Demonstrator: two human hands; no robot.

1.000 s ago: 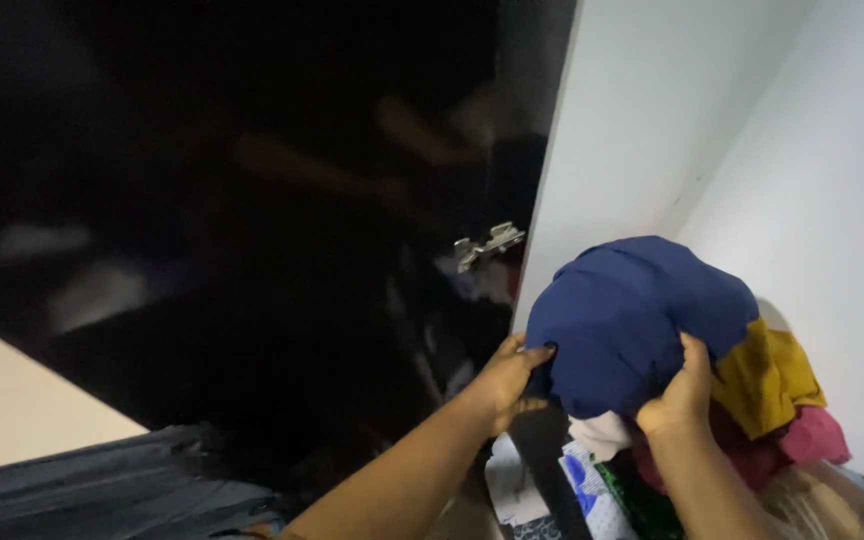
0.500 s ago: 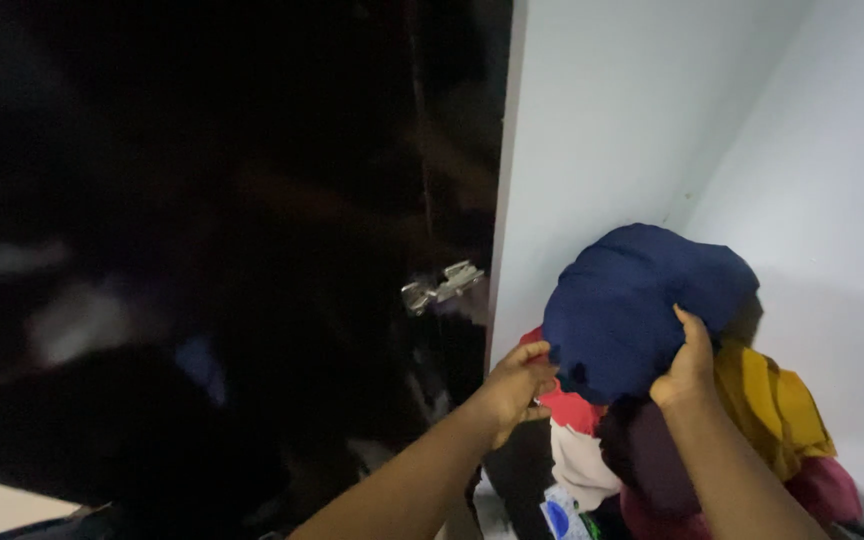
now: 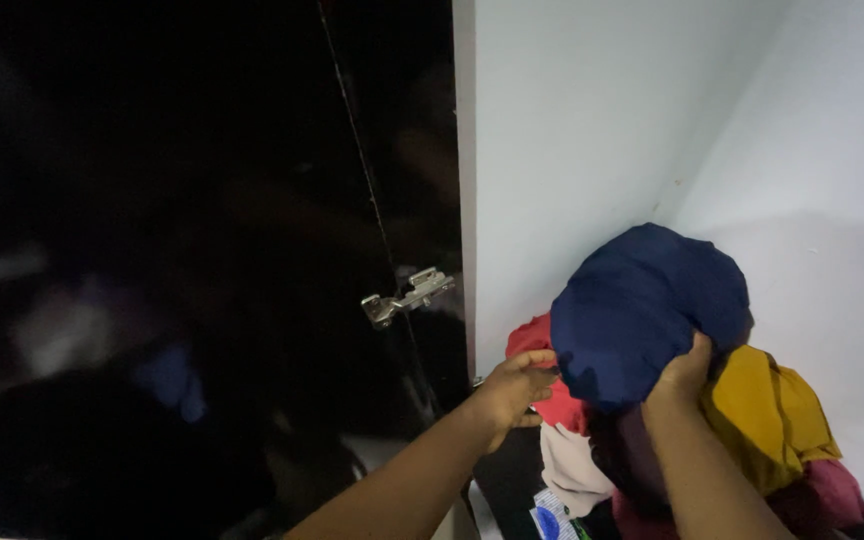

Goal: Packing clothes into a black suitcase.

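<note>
A bundled navy blue garment [image 3: 647, 300] sits on top of a pile of clothes inside a white cupboard. My right hand [image 3: 684, 375] grips its lower front edge from below. My left hand [image 3: 514, 388] is at the pile's left side, fingers curled against the red garment [image 3: 544, 372] beside the blue bundle. Under them lie a yellow cloth [image 3: 767, 415], a white cloth [image 3: 574, 470], a dark purple piece [image 3: 624, 455] and a pink one [image 3: 832, 490].
The cupboard's white side panel [image 3: 572, 170] and back wall [image 3: 822, 200] enclose the pile. A glossy black door [image 3: 202, 250] hangs open at the left, with a metal hinge [image 3: 407, 297] on it. A blue-and-white printed item [image 3: 552, 520] lies at the pile's foot.
The view has swung left and up, so the black door fills more of the picture. My left hand has slipped off the blue bundle's edge down to the red garment. My right hand keeps its grip.
</note>
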